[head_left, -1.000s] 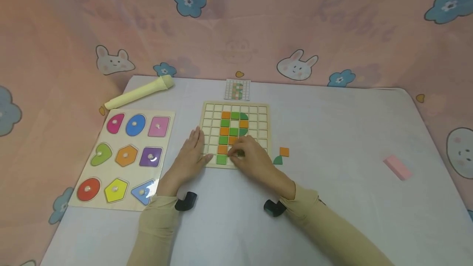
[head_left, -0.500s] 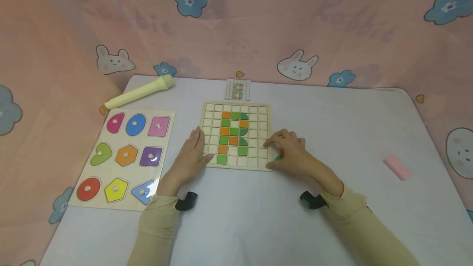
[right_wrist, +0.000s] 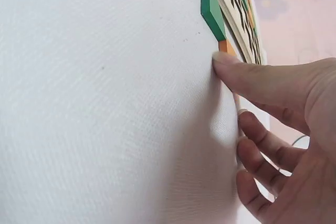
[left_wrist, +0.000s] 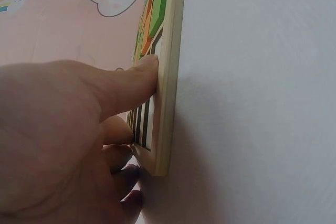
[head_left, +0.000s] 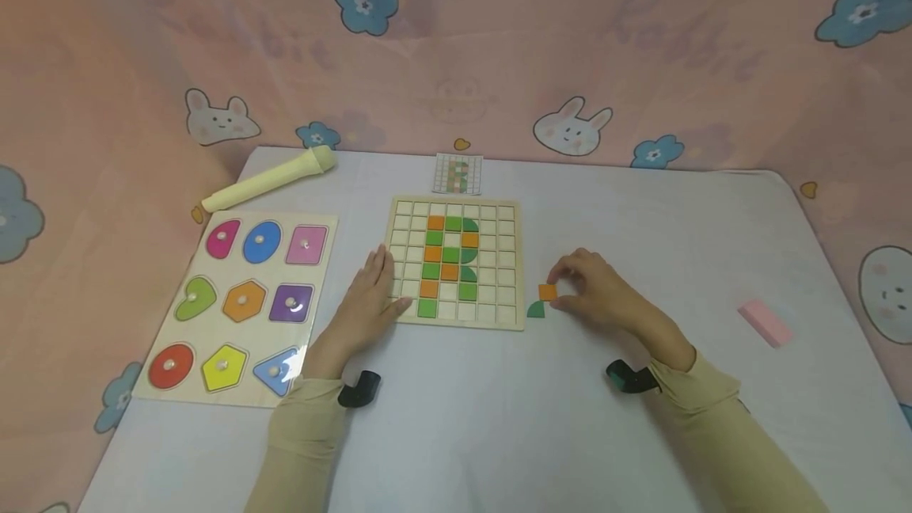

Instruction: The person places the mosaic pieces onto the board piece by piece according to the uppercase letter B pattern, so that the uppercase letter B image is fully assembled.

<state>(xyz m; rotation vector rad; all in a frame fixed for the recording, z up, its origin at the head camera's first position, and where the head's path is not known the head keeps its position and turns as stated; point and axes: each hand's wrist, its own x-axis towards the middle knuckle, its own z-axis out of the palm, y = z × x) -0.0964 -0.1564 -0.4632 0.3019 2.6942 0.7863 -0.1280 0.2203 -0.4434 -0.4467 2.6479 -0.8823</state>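
Observation:
A square wooden grid board (head_left: 502, 315) carries green and orange tiles laid out in a letter-like pattern. My left hand (head_left: 361, 303) lies along its left side with fingers straight, thumb resting on the frame near the front corner; the left wrist view shows that thumb (left_wrist: 134, 85) on the rim. Right of the board, my right hand (head_left: 594, 291) pinches an orange square tile (head_left: 547, 293) by its edges between thumb and index finger. Touching that tile's corner is a dark green quarter-round tile (head_left: 536, 310), which also shows in the right wrist view beyond the thumb (right_wrist: 231, 69).
A printed pattern card (head_left: 457, 174) lies behind the board. On the left are a shape puzzle with knobbed pieces (head_left: 274, 331) and a pale yellow microphone-shaped object (head_left: 271, 178). A pink block (head_left: 765, 323) lies far right on the white tabletop (head_left: 663, 228).
My right hand has left the grid board and moved right to the loose tiles, its finger and thumb now at the orange square. The left hand has stayed in place.

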